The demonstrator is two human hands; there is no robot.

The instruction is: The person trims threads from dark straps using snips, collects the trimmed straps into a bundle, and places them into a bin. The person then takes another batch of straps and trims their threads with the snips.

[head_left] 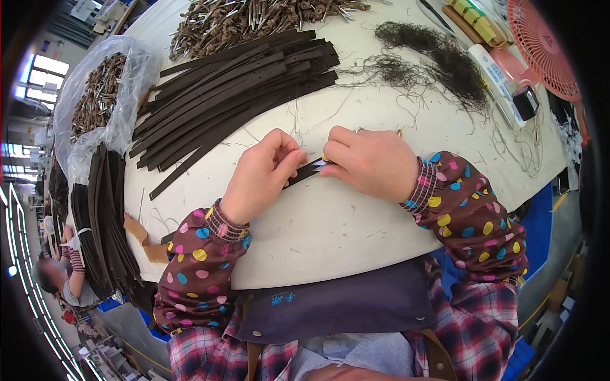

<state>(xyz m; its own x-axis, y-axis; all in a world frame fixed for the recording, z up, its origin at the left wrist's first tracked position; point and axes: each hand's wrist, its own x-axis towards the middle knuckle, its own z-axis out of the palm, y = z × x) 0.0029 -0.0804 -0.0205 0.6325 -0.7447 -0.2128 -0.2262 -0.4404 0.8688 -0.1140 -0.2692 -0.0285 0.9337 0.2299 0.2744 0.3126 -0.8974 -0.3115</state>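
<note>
We look down at a cream-coloured, cloth-like tabletop, where two bare hands meet near the middle, their sleeves dark maroon with bright polka dots. Between them, just above the tabletop, is a short visible length of dark brown, flat, narrow strip. The left hand has its fingers drawn into a narrow pinch, holding the strip at one side; the right hand has its fingers closed narrowly on the strip's other visible end. Something small and pale shows between the fingertips, too small for us to identify. Beyond the left hand lies a fanned pile of similar dark brown strips; farther off is a heap of brown knotted pieces with silvery tips. A loose tangle of fine dark threads lies beyond the right hand. We judge the step in hand to be close fingertip work at the strip's end; the next move seems to call for a steady left pinch and small, careful right-hand motions.
</note>
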